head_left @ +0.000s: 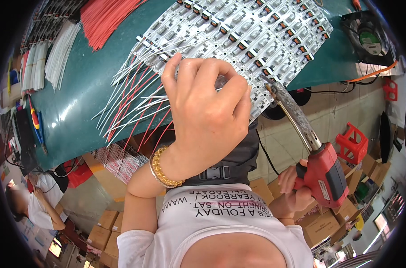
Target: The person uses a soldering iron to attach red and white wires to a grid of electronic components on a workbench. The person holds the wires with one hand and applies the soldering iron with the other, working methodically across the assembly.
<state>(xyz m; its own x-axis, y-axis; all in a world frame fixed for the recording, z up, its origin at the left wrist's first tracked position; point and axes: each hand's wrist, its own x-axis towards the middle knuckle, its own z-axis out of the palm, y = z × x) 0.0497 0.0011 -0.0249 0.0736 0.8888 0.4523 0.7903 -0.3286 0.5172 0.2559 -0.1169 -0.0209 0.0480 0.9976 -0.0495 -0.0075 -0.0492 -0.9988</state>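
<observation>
A large panel of small white circuit boards (265, 40) lies on the green table, with rows of black and orange parts on it. My left hand (207, 107) is over its near edge, fingers curled down and closed; whatever is between the fingertips is hidden. Red and white wires (131, 105) fan out from the panel's left side, beside that hand. In my right hand (297, 192) is a red and black soldering gun (326, 178). Its long metal barrel reaches up and left, with the tip close to the panel's near right edge.
Bundles of red wires (107, 20) and white wires (62, 58) lie at the table's far left, with a screwdriver (34, 116) nearer. A black fan (367, 42) stands far right. A red stool (353, 143) and cardboard boxes (321, 230) are at right. Another person (46, 201) sits at left.
</observation>
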